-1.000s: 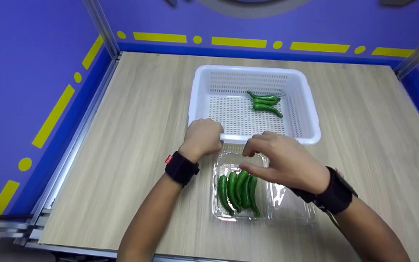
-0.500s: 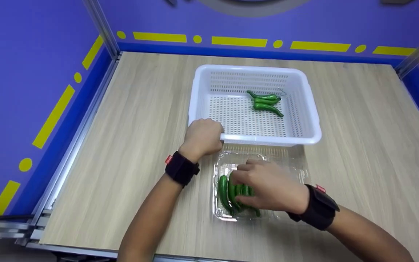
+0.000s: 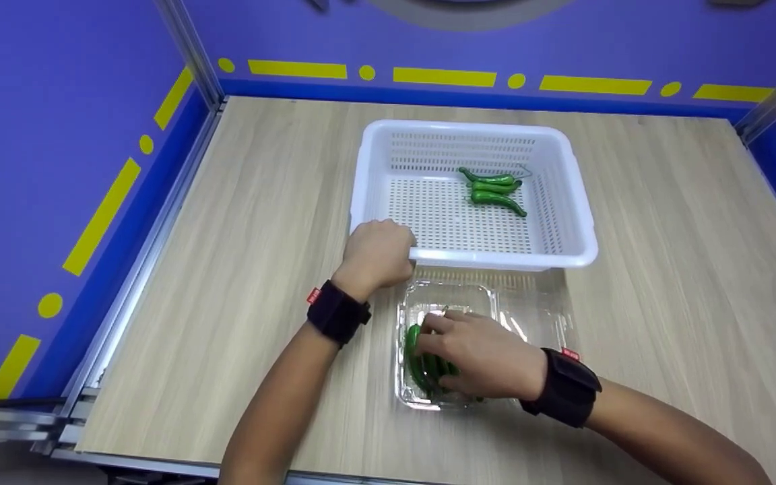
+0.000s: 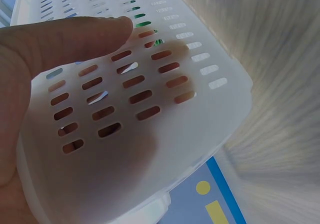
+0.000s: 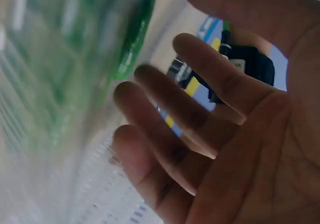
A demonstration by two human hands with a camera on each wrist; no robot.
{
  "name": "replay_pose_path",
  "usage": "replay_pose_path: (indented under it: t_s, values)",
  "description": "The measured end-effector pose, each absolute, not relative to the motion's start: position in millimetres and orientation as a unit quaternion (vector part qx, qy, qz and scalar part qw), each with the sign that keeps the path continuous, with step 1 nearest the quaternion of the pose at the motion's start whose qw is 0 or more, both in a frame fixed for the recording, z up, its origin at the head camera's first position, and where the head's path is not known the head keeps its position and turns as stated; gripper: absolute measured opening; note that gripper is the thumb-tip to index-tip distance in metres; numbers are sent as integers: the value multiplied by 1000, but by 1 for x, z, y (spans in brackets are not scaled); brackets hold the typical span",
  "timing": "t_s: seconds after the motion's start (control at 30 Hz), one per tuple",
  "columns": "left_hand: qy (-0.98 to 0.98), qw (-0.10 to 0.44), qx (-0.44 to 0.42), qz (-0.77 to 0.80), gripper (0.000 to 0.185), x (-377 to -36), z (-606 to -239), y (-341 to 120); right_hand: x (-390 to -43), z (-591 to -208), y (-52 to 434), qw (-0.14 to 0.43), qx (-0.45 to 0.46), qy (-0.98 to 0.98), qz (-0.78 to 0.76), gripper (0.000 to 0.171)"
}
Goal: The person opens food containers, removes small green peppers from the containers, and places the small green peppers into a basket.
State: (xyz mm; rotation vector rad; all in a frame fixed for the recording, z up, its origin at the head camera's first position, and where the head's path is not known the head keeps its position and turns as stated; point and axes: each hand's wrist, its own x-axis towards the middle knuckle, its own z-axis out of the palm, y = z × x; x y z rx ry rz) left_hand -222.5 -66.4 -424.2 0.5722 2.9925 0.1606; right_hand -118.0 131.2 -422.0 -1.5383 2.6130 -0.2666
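My left hand grips the near-left corner of a white perforated basket. In the left wrist view the thumb lies on the outside of the basket wall and the fingers show through its slots. Three green peppers lie inside the basket at the back right. My right hand is lowered over a bunch of green peppers in a clear plastic tray and hides most of them. In the right wrist view its fingers are spread and loosely bent beside a blurred pepper, gripping nothing.
The tray's clear lid lies open to the right. The wooden tabletop is bordered by blue walls with yellow markings and by metal rails at the left.
My right hand came down from near the basket's front rim onto the peppers in the tray, moving toward me. The left hand and the basket have stayed put.
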Motion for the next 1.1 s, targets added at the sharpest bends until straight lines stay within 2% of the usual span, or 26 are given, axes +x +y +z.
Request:
replay_pose_path:
  t_s: [0.1, 0.27, 0.47, 0.73, 1.1]
  values:
    - [980, 43, 188, 48, 24, -223, -425, -66, -120, -427, 130, 53, -506, 857, -86, 50]
    - [979, 39, 193, 45, 27, -222, -427, -67, -123, -432, 129, 60, -524, 846, -76, 56]
    - [979, 36, 195, 49, 30, -222, -427, -67, -126, -435, 128, 54, -536, 840, -70, 48]
    - [979, 35, 196, 43, 25, -222, -426, -67, -130, -437, 125, 37, -538, 841, -55, 40]
    - [979, 31, 197, 47, 25, -222, -426, -67, -134, -439, 118, 16, -553, 833, -16, 42]
